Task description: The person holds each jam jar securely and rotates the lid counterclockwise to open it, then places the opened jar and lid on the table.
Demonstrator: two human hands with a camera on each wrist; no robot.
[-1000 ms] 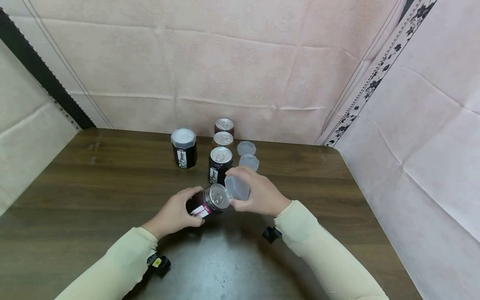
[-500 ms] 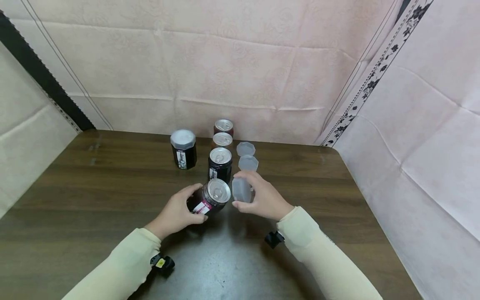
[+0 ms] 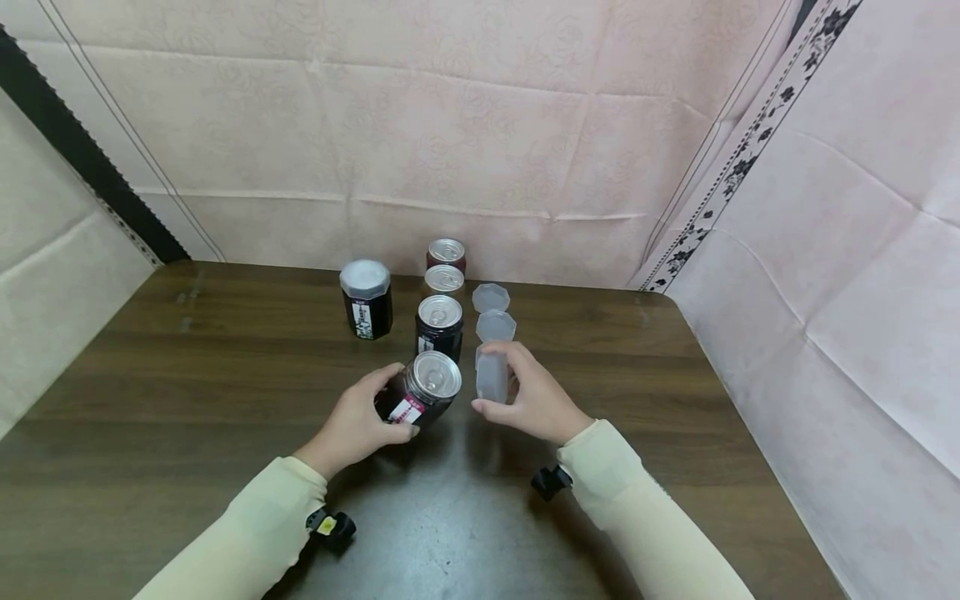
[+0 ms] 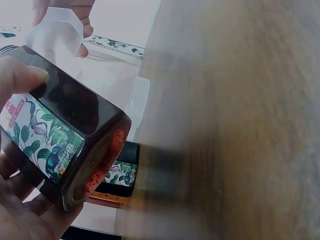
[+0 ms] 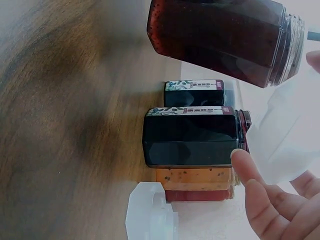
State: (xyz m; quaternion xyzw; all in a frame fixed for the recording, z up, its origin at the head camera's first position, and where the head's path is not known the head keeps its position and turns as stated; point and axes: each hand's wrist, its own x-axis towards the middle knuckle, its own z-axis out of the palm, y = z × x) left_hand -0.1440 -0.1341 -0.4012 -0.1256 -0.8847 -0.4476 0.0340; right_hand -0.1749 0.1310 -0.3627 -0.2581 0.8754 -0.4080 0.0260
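1. Left hand (image 3: 356, 421): fingers curled round a dark jam jar (image 3: 418, 397), holding it tilted just above the desk (image 3: 187, 392). The grip matches that of a second ago; the jar has tipped a little more upright, its silver pull-tab seal facing up and toward the camera.
2. Right hand (image 3: 534, 398): pinching a translucent plastic lid (image 3: 492, 377) between thumb and fingers. A second ago the lid was right against the jar's mouth; it is now drawn off to the right, apart from the jar, held on edge and lower toward the desk.
3. Judgement: the lid is off the held jar, and its path leads toward the loose lids, so the uncapping step looks finished for this jar.
4. Two loose lids (image 3: 496, 325) lie flat on the desk just beyond the right hand, in a line.
5. Three uncapped jars (image 3: 440, 325) stand in a row behind the held one, unmoved.
6. One capped jar (image 3: 366, 297) stands to the left of the row, lid still on.
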